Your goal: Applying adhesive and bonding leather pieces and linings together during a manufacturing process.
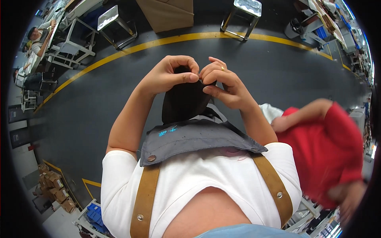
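My left hand point(174, 75) and my right hand point(224, 81) are raised in front of my chest, fingertips almost touching. Thumb and index finger of the left are pinched together. The right hand's fingers are curled in a pinch too, with a ring on one finger. Whatever lies between the fingertips is too small to make out. Directly below and behind both hands is a black, cloth-like shape point(182, 101); I cannot tell whether the fingers grip it. Nearer to me, the grey apron point(194, 137) with tan straps stands out from my chest.
Close on my right, a person in a red shirt point(321, 146) is blurred by motion. Metal stools point(109, 18) and a brown box-like object point(168, 14) stand ahead, beyond a yellow floor line point(186, 37). Workbenches line both sides; cardboard boxes point(55, 186) are stacked at lower left.
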Action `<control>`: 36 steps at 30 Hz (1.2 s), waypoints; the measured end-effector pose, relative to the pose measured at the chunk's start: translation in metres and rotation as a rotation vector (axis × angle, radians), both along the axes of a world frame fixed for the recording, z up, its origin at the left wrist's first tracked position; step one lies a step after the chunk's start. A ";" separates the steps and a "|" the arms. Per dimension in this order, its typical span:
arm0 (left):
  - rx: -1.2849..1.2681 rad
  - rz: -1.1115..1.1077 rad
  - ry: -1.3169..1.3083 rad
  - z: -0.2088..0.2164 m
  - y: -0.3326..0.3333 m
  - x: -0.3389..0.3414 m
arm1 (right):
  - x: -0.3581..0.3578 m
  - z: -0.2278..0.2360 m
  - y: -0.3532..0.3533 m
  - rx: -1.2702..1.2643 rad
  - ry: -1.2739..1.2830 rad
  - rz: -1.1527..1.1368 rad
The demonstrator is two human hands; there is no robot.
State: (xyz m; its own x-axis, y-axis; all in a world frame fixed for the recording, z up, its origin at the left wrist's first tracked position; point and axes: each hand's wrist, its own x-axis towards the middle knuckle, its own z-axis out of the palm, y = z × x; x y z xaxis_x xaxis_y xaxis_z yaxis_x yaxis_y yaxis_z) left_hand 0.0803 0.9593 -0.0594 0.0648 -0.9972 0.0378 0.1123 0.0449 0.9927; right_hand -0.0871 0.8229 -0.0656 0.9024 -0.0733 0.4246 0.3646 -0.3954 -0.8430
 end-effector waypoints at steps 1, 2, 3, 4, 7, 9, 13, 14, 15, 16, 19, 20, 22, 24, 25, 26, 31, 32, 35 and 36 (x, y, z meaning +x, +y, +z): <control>-0.003 0.004 -0.003 0.000 -0.013 0.006 | 0.008 -0.002 -0.015 0.040 -0.021 0.032; -0.034 0.044 0.045 0.002 -0.030 0.012 | 0.011 -0.006 -0.033 0.037 -0.027 0.026; -0.068 0.084 0.089 0.007 -0.045 0.020 | 0.014 -0.011 -0.052 0.121 -0.069 -0.018; -0.026 0.112 0.133 0.008 -0.057 0.030 | 0.018 -0.014 -0.070 0.206 -0.111 -0.061; 0.087 0.116 0.084 0.014 -0.094 0.054 | 0.029 -0.008 -0.114 0.251 -0.096 -0.152; 0.090 0.167 0.018 0.016 -0.121 0.066 | 0.042 -0.001 -0.137 0.196 0.012 -0.195; 0.050 0.271 -0.421 0.020 -0.170 0.082 | 0.077 0.012 -0.173 -0.051 0.143 -0.410; 0.055 0.248 -0.451 0.020 -0.182 0.090 | 0.090 0.011 -0.182 -0.115 0.070 -0.460; 0.060 0.224 -0.482 0.018 -0.193 0.098 | 0.102 0.009 -0.189 -0.116 0.075 -0.463; 0.059 0.218 -0.478 0.016 -0.205 0.106 | 0.114 0.007 -0.194 -0.014 0.157 -0.486; -0.023 0.241 -0.646 0.013 -0.236 0.138 | 0.148 0.002 -0.216 0.187 0.248 -0.536; -0.075 0.280 -0.735 0.019 -0.247 0.154 | 0.158 0.003 -0.225 0.274 0.209 -0.608; -0.164 0.450 -0.852 0.016 -0.257 0.189 | 0.173 -0.001 -0.246 0.349 0.102 -0.752; -0.214 0.556 -0.779 0.016 -0.257 0.240 | 0.180 -0.010 -0.279 0.526 0.000 -0.846; -0.209 0.596 -0.692 0.014 -0.257 0.262 | 0.183 -0.008 -0.292 0.720 -0.061 -0.855; -0.227 0.604 -0.684 0.006 -0.259 0.279 | 0.187 -0.009 -0.305 0.855 -0.105 -0.864; -0.100 0.376 -0.435 -0.010 -0.305 0.308 | 0.223 -0.027 -0.351 1.325 -0.230 -0.783; -0.109 0.409 -0.419 -0.012 -0.320 0.309 | 0.230 -0.033 -0.352 1.439 -0.247 -0.734; -0.065 0.399 -0.223 -0.011 -0.360 0.320 | 0.253 -0.051 -0.358 1.628 -0.312 -0.596; -0.030 0.371 -0.051 -0.008 -0.372 0.327 | 0.263 -0.052 -0.358 1.653 -0.266 -0.630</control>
State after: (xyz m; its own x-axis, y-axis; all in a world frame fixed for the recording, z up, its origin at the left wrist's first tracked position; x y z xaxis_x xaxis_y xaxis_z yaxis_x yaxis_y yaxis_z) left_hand 0.4069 0.5874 -0.0675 0.4188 -0.9046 0.0787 0.0333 0.1020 0.9942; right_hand 0.1754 0.4648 -0.1175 0.4991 -0.8034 -0.3247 0.6859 0.5953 -0.4185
